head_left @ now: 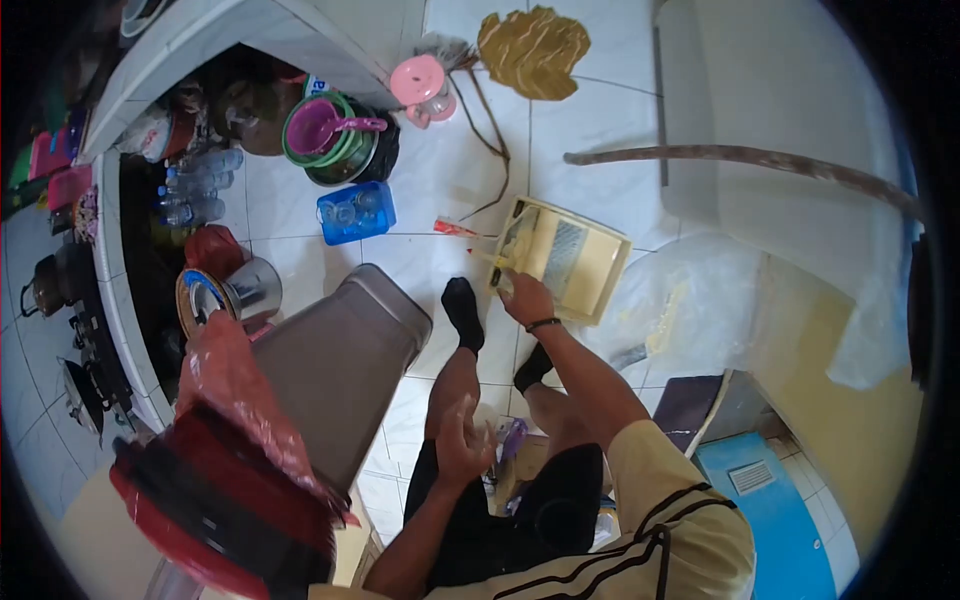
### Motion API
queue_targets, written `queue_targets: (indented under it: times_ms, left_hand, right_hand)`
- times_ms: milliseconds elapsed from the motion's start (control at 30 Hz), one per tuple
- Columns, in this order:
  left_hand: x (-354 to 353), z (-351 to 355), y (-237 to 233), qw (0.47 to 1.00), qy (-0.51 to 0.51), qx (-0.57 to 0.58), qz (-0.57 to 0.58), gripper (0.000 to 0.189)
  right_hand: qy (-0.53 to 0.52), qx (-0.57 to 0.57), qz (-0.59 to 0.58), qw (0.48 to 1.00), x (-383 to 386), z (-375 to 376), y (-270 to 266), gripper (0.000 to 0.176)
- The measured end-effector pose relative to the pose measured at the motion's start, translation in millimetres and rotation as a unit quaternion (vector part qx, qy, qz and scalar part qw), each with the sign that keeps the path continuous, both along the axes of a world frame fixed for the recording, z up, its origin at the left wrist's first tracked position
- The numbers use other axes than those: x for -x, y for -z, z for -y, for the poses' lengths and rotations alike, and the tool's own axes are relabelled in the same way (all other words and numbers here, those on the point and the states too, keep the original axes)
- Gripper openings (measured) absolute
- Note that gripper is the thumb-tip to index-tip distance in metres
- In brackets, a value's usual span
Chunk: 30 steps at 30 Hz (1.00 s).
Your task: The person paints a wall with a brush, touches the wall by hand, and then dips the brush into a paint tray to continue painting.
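Observation:
My right hand [528, 300] reaches down to the left side of a cream paint tray [617, 268] on the tiled floor. Its fingers are curled together at the tray's edge, and I cannot tell what they grip. A thin pale stick with a red tip [470, 251] sticks out just beyond these fingers. A grey ridged strip [566, 248] runs across the tray's inside. My left hand [463, 447] is over my leg with its fingers apart, holding nothing.
Clear plastic sheeting [710, 300] spreads right of the tray. Left stand a grey bin [345, 350], a blue basket [356, 212] and green buckets [330, 135] with a purple dipper. A brown pole [740, 153] crosses the upper right; brown cardboard [535, 52] lies at the back.

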<state>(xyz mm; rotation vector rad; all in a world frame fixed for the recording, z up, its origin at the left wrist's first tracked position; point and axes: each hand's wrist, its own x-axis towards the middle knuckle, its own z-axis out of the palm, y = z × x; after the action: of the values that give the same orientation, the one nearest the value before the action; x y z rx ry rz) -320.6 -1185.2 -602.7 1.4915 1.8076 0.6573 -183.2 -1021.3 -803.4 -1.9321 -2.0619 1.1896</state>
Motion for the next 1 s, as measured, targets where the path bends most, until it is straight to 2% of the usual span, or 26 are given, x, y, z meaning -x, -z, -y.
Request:
queue_targets:
  times_ms: [67,133,200,367,433,500,667,733,833,867,933,1000]
  left_hand:
    - [9,-2,5,0.994,-0.061,0.076,0.043,0.061]
    - [25,3,24,0.996,-0.056,0.068,0.019,0.067]
    - [29,3,22,0.994,-0.057,0.074,0.048,0.071]
    - [37,0,29,0.993,-0.063,0.076,0.069,0.071]
    - [37,-3,28,0.988,-0.085,0.1,0.077,0.071]
    - [38,-6,26,0.987,-0.083,0.111,0.084,0.07]
    - [39,-16,24,0.986,-0.075,0.118,0.093,0.068]
    - [38,-17,24,0.987,-0.069,0.113,0.091,0.068]
    - [39,-13,28,0.985,-0.082,0.113,0.098,0.068]
    - [39,-12,28,0.985,-0.081,0.114,0.098,0.068]
    - [40,-15,28,0.986,-0.068,0.114,0.098,0.068]
    - [41,-16,26,0.984,-0.079,0.127,0.094,0.067]
  right_hand:
    - [-0.006,0.025,0.022,0.999,24,-12,40,0.046]
    - [0.006,0.031,0.02,0.999,45,-20,76,0.05]
    - [0.006,0.057,0.062,0.996,61,-22,101,0.052]
    - [0.008,0.074,0.096,0.993,79,-15,150,0.041]
    - [-0.004,0.062,0.121,0.991,77,-8,152,0.037]
    - [-0.002,-0.008,0.083,0.996,69,2,145,0.022]
    - [0.093,-0.018,0.009,0.995,38,20,114,0.022]
    - [0.162,-0.028,-0.06,0.985,25,27,109,0.022]
    - [0.182,-0.021,-0.062,0.981,11,33,111,0.021]
    - [0.183,-0.02,-0.062,0.981,7,34,113,0.021]
    - [0.106,0.006,-0.098,0.989,5,31,116,0.02]
    - [0.098,0.007,-0.102,0.99,5,24,121,0.02]
